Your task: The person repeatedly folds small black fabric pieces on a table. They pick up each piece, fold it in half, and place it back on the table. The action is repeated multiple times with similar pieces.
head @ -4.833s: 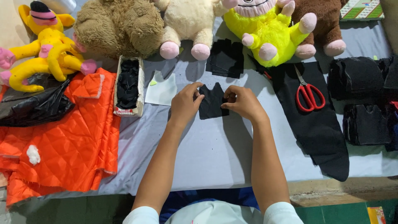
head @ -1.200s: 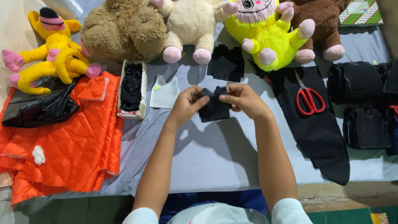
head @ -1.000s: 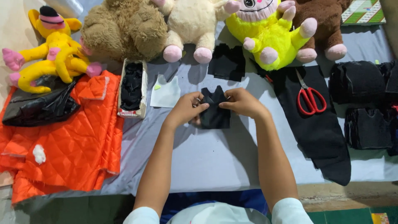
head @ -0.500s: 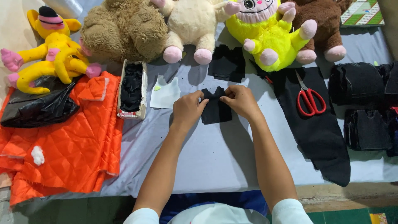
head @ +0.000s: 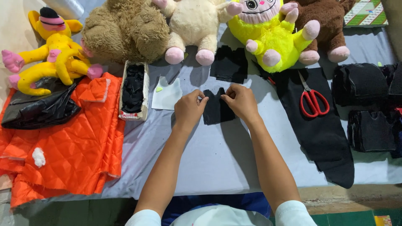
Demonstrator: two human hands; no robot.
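Head view, grey table (head: 201, 167), toys (head: 125, 29), cloth (head: 217, 111)

A table covered in grey cloth (head: 217, 163) carries everything. Along its far edge sit plush toys: a yellow one (head: 50, 54), a tan bear (head: 125, 29), a cream one (head: 194, 25), a neon-yellow one (head: 272, 37) and a brown one (head: 326, 29). Also on it lie orange quilted fabric (head: 63, 146), a black plastic bag (head: 37, 109), a narrow box (head: 133, 90) of what looks like black scraps, a white paper pattern (head: 166, 94), black felt pieces (head: 215, 109), red-handled scissors (head: 312, 100) and stacked black cut-outs (head: 364, 104).
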